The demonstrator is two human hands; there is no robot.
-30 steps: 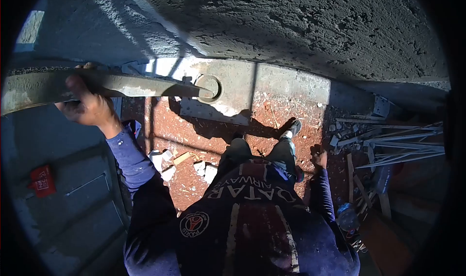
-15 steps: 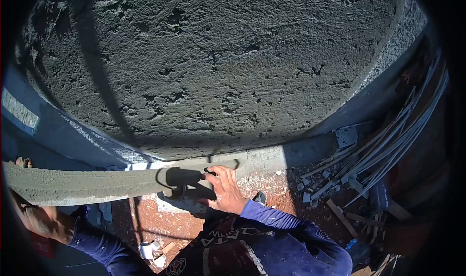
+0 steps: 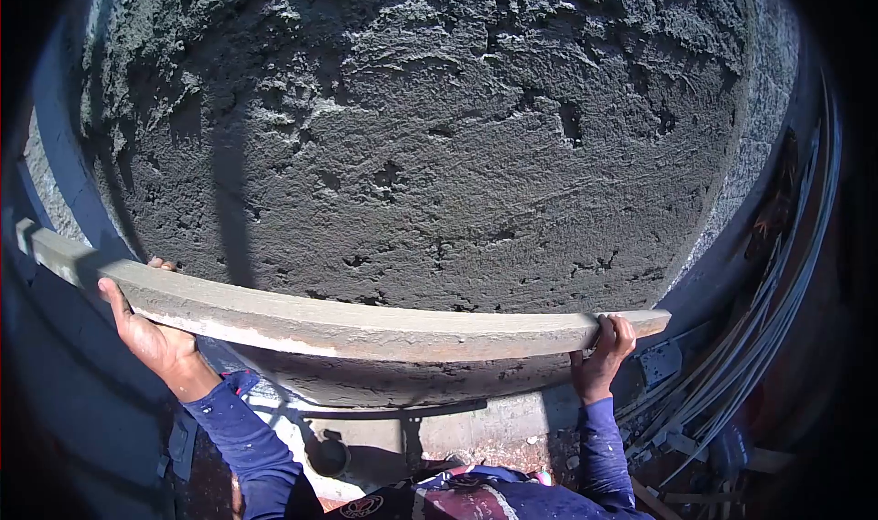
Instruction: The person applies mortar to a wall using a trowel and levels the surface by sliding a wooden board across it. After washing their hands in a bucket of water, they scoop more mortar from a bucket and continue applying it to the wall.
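A long, mortar-smeared straightedge board lies crosswise in front of me, close against or touching the wet plastered wall. My left hand grips it toward its left end, thumb on the near face and fingertips showing over the far edge. Near the right end, my right hand is closed round the board with its fingers over the top. The plaster above is grey and rough, with several dark pits and gouges.
A bundle of thin pale strips leans at the right, beside broken rubble. Below the wall runs a sunlit ledge. Bare wall edging borders the plaster on the right.
The board has come up from low on the left and now spans the wall's lower part. My right hand, earlier beside a shadowed handle-like object, now grips the board's right end.
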